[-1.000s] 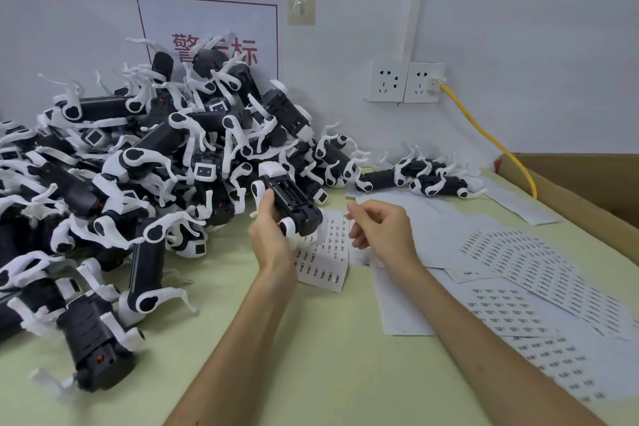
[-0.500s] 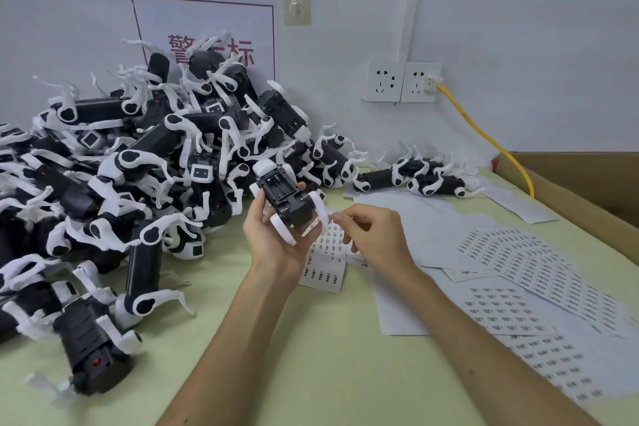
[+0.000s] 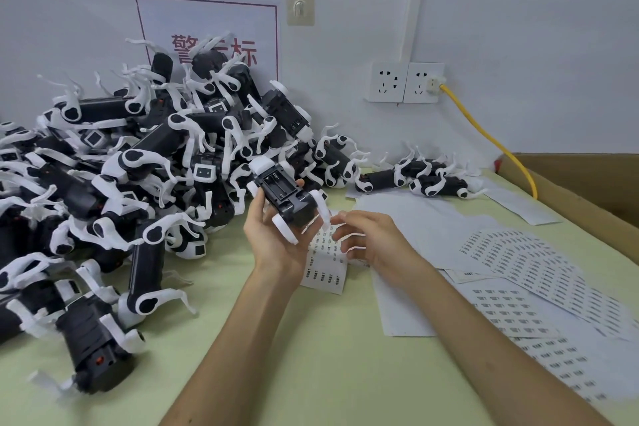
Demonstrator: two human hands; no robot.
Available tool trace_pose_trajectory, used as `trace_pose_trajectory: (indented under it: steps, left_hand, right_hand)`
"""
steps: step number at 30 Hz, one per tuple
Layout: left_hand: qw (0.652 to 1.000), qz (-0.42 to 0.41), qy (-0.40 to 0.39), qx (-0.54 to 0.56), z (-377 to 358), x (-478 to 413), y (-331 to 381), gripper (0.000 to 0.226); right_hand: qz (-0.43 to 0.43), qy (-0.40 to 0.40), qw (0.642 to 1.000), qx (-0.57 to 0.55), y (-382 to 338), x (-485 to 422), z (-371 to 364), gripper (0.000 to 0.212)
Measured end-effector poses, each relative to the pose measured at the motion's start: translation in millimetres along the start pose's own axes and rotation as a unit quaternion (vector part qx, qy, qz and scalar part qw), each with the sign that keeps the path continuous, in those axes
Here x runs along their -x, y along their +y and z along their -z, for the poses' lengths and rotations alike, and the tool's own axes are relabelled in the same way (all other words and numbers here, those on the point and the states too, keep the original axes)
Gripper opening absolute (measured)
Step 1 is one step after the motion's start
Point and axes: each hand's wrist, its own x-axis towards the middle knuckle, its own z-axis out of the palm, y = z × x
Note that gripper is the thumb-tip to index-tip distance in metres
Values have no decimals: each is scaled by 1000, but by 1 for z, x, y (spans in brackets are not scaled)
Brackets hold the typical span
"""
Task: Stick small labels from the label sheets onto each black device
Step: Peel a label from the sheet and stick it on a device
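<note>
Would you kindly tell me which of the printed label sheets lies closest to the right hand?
The small label sheet just under the right hand, below the black device held by the left hand; the larger sheets lie farther right.

Person, partial view. A left hand [image 3: 275,245] and a right hand [image 3: 377,245] are recorded, both bare; the left forearm [image 3: 235,339] and right forearm [image 3: 484,339] are likewise uncovered up to the lower frame edge. The right hand's fingertips [image 3: 345,218] are blurred, so finer detail cannot be told.
</note>
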Motion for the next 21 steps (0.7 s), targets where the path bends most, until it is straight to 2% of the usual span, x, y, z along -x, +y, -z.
trace_pose_trajectory:
  steps: [4, 9, 17, 21]
  left_hand:
    - [999, -2, -8, -41, -3, 1, 0, 51]
    - [996, -17, -42, -76, -2, 1, -3, 53]
    - [994, -37, -48, -93, -7, 6, -5, 42]
    - [993, -46, -51, -97, -11, 10, -4, 44]
  right_hand:
    - [-83, -50, 991, -95, 0, -2, -2, 29]
    - [-123, -25, 979, -160, 1, -4, -3, 12]
    - [-146, 11, 977, -153, 2, -8, 0, 6]
    - [-149, 9, 974, -171, 4, -10, 1, 5]
